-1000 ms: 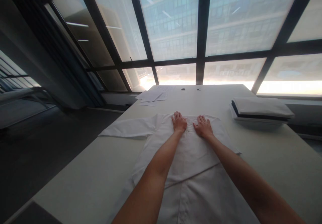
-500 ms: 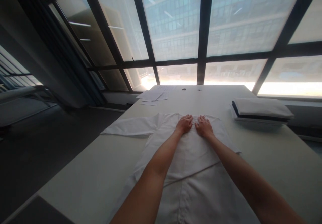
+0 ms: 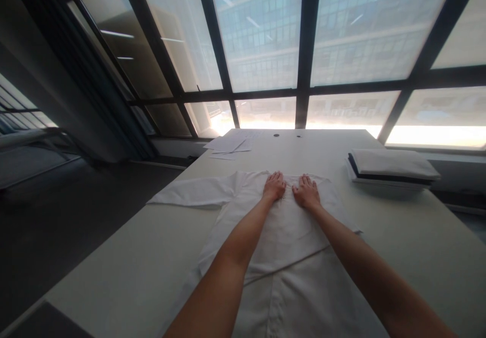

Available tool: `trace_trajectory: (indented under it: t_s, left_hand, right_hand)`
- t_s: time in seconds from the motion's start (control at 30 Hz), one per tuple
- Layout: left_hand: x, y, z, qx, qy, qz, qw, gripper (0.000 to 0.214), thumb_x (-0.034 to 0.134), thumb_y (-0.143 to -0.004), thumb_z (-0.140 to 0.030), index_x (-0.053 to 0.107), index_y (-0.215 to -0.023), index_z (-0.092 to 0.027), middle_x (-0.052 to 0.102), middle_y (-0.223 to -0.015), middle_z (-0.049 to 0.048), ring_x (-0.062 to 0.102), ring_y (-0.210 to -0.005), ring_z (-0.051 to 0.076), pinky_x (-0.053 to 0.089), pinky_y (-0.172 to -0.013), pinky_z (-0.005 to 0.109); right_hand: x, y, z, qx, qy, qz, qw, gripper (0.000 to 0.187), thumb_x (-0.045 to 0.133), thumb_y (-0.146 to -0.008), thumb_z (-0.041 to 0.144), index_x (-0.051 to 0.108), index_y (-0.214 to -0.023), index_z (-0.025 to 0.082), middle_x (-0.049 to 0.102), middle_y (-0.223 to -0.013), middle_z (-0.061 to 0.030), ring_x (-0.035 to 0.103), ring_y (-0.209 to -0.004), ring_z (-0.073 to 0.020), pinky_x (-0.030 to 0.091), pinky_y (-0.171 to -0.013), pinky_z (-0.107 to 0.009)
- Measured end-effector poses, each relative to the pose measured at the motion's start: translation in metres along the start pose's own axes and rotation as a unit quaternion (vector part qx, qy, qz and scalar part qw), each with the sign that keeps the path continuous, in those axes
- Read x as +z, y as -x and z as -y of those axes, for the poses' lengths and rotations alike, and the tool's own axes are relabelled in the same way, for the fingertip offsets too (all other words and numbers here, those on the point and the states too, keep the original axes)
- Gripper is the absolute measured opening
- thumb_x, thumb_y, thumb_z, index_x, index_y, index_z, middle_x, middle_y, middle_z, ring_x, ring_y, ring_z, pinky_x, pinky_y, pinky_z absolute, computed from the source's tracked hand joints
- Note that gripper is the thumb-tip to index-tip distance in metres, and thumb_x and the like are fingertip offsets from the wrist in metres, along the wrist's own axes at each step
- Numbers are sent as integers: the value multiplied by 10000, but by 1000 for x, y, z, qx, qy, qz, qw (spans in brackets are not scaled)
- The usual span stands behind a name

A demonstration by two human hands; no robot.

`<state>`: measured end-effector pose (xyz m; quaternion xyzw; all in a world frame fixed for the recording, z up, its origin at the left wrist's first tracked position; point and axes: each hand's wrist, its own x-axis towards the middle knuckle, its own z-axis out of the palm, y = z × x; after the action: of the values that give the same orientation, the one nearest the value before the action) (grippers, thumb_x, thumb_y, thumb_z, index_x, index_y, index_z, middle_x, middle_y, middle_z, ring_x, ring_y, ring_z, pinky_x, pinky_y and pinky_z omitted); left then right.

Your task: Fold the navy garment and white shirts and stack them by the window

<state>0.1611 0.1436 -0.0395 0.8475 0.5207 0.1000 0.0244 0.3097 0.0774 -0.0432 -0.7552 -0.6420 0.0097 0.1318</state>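
A white long garment, like a lab coat (image 3: 281,236), lies spread on the white table (image 3: 125,257). One of its sleeves (image 3: 193,191) stretches out to the left; on the right side a fold runs down to a corner, and a slanting edge crosses the body. My left hand (image 3: 275,185) rests flat near the garment's far, collar end, fingers stretched away from me. Beside it my right hand (image 3: 306,191) lies flat too, fingers slightly spread. A small gap of gathered cloth shows between the hands. My forearms hide parts of the garment.
Folded white and dark cloths (image 3: 393,165) are stacked on the table's right side. Loose paper sheets (image 3: 230,144) lie at the far left corner. Two small dark spots show near the far edge. Large framed windows (image 3: 261,39) stand behind the table, with a dark curtain (image 3: 87,74) left.
My left hand has slid a little to the left, widening the gap between the hands. My right hand stays nearly in place on the cloth. The view has shifted slightly.
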Motion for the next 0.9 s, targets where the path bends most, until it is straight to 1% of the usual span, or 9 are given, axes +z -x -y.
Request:
trace_trajectory:
  t_s: [0.07,0.13,0.2,0.27,0.5,0.6,0.77,0.83,0.9]
  left_hand:
    - [1,-1,-1,-48,0,-10,999,628,263,-1029,-397,334,-1567,-80,310,-1632,159,235,-1527,261,185,-1242,450]
    - [1,-1,-2,-101,-1,-22,995,650,269,-1021,-419,319,-1573,-81,280,-1642,168,206,-1536,273,178,-1239,470]
    - [2,-2,-2,-139,-1,-35,990,675,278,-1011,-441,312,-1575,-72,257,-1648,177,203,-1536,279,174,-1239,465]
    - [3,-3,-2,-161,-1,-43,986,701,279,-1001,-455,310,-1571,-47,248,-1648,191,217,-1531,283,176,-1238,452]
    - [3,-2,-2,-171,-5,-54,984,715,281,-988,-461,329,-1559,-33,265,-1642,193,241,-1519,299,173,-1234,444]
    - [1,-2,-3,-180,-3,-58,982,726,301,-981,-469,347,-1548,-19,289,-1632,196,259,-1508,318,178,-1234,462]
    - [-1,-1,-3,-198,-2,-62,978,695,317,-979,-458,363,-1552,-67,330,-1623,162,275,-1503,304,183,-1234,472]
    - [-2,-1,-3,-202,-3,-60,978,685,320,-980,-450,361,-1555,-81,329,-1625,153,272,-1505,300,184,-1234,474]
    - [-3,0,-4,-202,-1,-59,978,674,323,-982,-446,364,-1556,-94,329,-1626,149,271,-1507,299,184,-1234,476]
  right_hand:
    - [1,0,0,-1,-3,-3,1000,707,306,-991,442,322,-1560,23,256,-1650,-186,197,-1524,-279,104,-1225,-446]
    - [0,-1,0,-1,-6,-3,1000,708,308,-988,441,323,-1560,23,264,-1648,-183,210,-1519,-281,112,-1225,-446]
    - [0,-1,0,0,-6,-2,1000,712,309,-987,442,315,-1562,21,266,-1647,-182,215,-1517,-283,117,-1224,-446]
    - [-1,-1,0,1,-3,2,1000,715,304,-989,443,305,-1565,19,258,-1650,-184,208,-1520,-282,116,-1223,-445]
    - [-4,-2,3,12,2,21,1000,721,290,-998,455,287,-1573,21,211,-1665,-177,172,-1533,-277,102,-1228,-474]
    - [-6,-4,1,9,3,25,1000,707,291,-999,442,300,-1568,24,240,-1657,-174,182,-1529,-273,111,-1225,-492]
    - [-10,-11,-19,-28,11,17,999,631,299,-1001,408,389,-1538,89,329,-1630,-142,196,-1523,-277,121,-1214,-526]
    - [-10,-14,-27,-11,10,18,1000,641,283,-1009,427,373,-1546,89,328,-1630,-147,207,-1520,-289,142,-1206,-538]
    - [-9,-17,-33,12,8,15,1000,663,274,-1011,444,357,-1549,65,325,-1626,-167,217,-1516,-298,156,-1200,-544]
